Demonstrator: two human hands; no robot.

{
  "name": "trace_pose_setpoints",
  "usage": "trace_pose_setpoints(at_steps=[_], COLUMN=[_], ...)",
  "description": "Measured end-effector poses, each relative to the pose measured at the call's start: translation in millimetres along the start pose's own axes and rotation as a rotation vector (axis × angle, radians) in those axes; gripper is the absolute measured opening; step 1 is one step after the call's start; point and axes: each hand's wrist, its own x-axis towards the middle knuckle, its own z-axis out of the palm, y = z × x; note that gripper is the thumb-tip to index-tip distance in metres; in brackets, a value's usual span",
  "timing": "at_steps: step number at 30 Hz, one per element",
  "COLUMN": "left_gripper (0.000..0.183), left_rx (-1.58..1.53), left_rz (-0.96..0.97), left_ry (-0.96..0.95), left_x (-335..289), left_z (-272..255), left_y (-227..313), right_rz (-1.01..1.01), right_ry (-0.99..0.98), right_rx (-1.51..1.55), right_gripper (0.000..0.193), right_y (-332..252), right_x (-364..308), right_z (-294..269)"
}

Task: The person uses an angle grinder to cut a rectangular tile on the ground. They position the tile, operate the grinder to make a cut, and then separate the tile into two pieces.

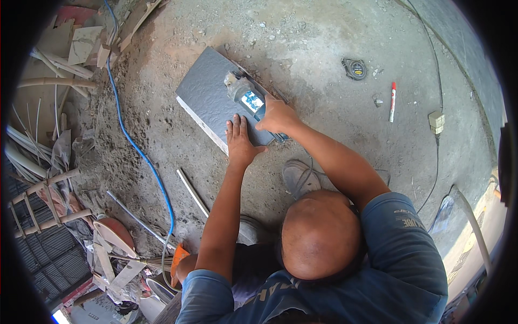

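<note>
Down on the dusty concrete floor (334,32), a grey tile (208,92) is lying flat. The left hand (239,141) is pressing on the near end of the tile with its fingers spread out and nothing gripped. The right hand (276,116) is squeezing tight around the handle of an angle grinder (245,93). The grinder is sitting on top of the tile, along its right edge, with its round head pointing away from the person. Both arms are reaching out over the person's own bald head (319,237) and blue shirt (399,270), which are filling the bottom of the view.

A grey shoe (298,177) is resting on the floor just below the tile, and a thin black cord (431,178) is curling past it. A long blue hose (141,154) is snaking across the floor to the left of the tile, well apart from it. A white strip (192,191) and a grey pipe (132,216) are lying near the hose. Off to the right, a tape measure (354,68), a red and white marker (393,101) and a small pale plug box (436,121) are sitting apart from each other. Broken tile scraps (81,46) and white pipes (24,146) are piling up at the far left, next to a wooden ladder (46,202). Nothing is lying between the hands and the tile.
</note>
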Motion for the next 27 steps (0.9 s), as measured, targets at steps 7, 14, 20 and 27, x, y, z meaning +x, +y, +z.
trace_pose_setpoints(at_steps=[7, 14, 20, 27], left_gripper=[0.129, 0.129, 0.129, 0.128], left_rx=[-0.002, 0.009, 0.006, 0.003], left_rz=[0.008, 0.0, 0.0, 0.005], left_ry=[0.011, 0.002, 0.004, 0.01], left_x=[1, 0, 0, 0], left_z=[1, 0, 1, -1], left_y=[-1, 0, -1, 0], right_rz=[0.02, 0.053, 0.015, 0.016], right_ry=[-0.006, -0.036, -0.006, -0.002], right_rx=[0.015, 0.032, 0.017, 0.008], right_gripper=[0.081, 0.089, 0.084, 0.086], right_y=[1, 1, 3, 7], right_x=[-3, -7, -11, -13], right_z=[-2, -3, -2, -1])
